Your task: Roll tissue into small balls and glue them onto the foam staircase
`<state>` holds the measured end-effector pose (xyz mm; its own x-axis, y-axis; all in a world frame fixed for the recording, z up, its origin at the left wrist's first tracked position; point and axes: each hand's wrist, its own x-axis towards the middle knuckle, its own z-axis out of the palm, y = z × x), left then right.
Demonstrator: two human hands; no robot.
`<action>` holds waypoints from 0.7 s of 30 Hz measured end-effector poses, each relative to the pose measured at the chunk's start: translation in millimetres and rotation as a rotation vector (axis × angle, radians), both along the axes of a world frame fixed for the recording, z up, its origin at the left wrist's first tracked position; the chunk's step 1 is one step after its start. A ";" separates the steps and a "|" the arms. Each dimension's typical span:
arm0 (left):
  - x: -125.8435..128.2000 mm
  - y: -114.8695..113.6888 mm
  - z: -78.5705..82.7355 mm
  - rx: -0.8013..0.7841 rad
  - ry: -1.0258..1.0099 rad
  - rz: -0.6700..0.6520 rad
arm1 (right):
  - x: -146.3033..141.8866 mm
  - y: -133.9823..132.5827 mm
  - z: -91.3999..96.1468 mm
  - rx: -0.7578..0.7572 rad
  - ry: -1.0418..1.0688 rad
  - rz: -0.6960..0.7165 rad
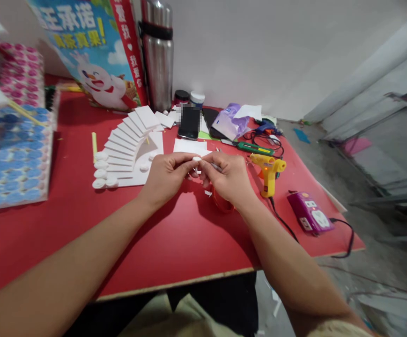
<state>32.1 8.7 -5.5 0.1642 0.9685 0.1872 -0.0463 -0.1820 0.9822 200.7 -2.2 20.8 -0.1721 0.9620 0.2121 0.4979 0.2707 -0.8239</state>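
Note:
Both my hands meet over the middle of the red table (189, 238). My left hand (168, 175) pinches a small white rolled paper piece (196, 159) from the left. From the other side, my right hand (226, 173) grips the same piece with thumb and finger. Something thin and grey shows by the right fingers, but its kind is unclear. To the left lies a fan of white card strips, a curved staircase shape (121, 145), on a white base. Several white paper coils (100, 174) sit at its lower left edge.
On the right are a yellow glue gun (268, 171), a purple power socket (310, 213) with a cable, and a green-handled cutter (254, 148). Behind stand a steel flask (158, 65), a phone (189, 122) and a colourful bag (94, 51). Blue and pink rolled pieces (17, 164) fill the left.

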 end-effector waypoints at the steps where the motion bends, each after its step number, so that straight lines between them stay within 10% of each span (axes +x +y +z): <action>1: 1.2 -1.1 0.3 -0.004 -0.012 0.014 | -0.9 -1.1 -0.3 0.025 -0.042 -0.025; 6: 3.0 -1.6 -0.1 -0.020 -0.022 0.020 | 0.1 0.2 2.6 -0.053 0.041 0.011; 15: -6.2 7.7 -4.2 0.055 0.083 0.020 | 10.3 19.9 6.8 -0.913 0.747 0.176; 21: -5.6 8.9 -6.4 0.061 0.064 -0.014 | 13.5 18.6 5.5 -0.918 0.829 0.243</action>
<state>26.6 17.6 -11.9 0.1911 0.9531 0.2345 0.0132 -0.2414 0.9703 214.1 16.3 26.3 -0.5004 0.7741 -0.3878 -0.2395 -0.5542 -0.7972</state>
